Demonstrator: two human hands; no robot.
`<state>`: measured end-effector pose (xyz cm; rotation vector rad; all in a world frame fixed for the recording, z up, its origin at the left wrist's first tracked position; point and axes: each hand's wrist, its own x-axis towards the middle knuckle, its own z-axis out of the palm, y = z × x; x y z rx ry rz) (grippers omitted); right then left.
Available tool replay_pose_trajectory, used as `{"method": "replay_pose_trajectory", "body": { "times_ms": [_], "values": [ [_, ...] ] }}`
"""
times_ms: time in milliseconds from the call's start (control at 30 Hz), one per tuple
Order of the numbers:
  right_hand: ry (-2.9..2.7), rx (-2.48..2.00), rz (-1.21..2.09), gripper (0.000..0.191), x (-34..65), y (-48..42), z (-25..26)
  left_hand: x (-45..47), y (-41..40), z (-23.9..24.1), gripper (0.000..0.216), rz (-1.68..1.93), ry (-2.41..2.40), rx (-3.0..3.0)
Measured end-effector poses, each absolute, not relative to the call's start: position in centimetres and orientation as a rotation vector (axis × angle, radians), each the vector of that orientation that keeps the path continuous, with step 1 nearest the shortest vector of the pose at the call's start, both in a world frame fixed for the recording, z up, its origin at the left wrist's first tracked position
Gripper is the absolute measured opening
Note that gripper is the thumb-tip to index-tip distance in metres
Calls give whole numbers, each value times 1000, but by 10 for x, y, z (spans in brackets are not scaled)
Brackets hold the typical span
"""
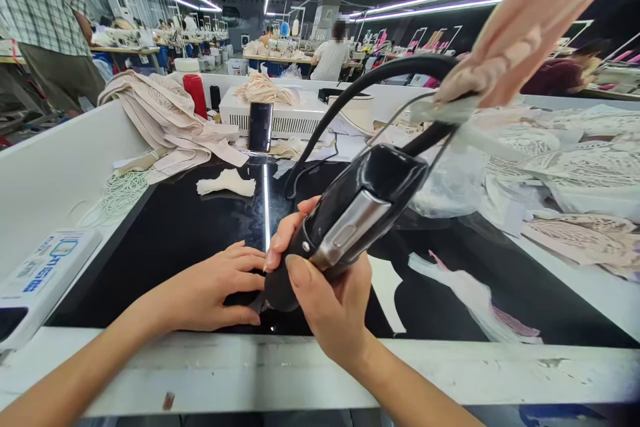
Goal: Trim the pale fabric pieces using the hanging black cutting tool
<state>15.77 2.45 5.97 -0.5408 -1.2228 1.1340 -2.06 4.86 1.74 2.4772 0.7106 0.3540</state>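
Observation:
My right hand (333, 303) is wrapped around a black corded hand tool (357, 207) with a silver plate on its side. The tool slants down to the left, its rounded lower end against the black tabletop (150, 247). Whatever lies under that end is hidden. My left hand (220, 290) rests on the tabletop with fingers stretched out, the tips beside the tool's lower end. To the right of the tool lies a white cut piece (386, 290), partly covered by my right hand. A small cream scrap (227, 183) sits farther back.
Pale fabric strips (155, 113) heap at the back left, near a red thread cone (195, 95). A phone (261, 127) leans on a white vented box (295, 110). A black cable (350, 90) hangs from a pink cloth tie (510, 53). Lace pieces (575, 160) lie at right.

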Motion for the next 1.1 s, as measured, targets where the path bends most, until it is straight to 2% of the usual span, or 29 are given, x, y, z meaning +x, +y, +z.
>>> {"method": "replay_pose_trajectory", "body": {
  "times_ms": [133, 333, 600, 1100],
  "values": [
    [-1218, -487, 1139, 33, 164, 28, 62, -22, 49, 17, 30, 349, 735, 2491],
    [-1113, -512, 964, 31, 189, 41, 64, -19, 44, 15, 23, 412, 810, 2550],
    [-1108, -517, 917, 30, 196, 43, 59, -7, 41, 5, 48, 315, 787, 2617],
    [-1135, -575, 869, 25, 192, 45, 58, -8, 42, 4, 44, 248, 823, 2604]
  ]
}}
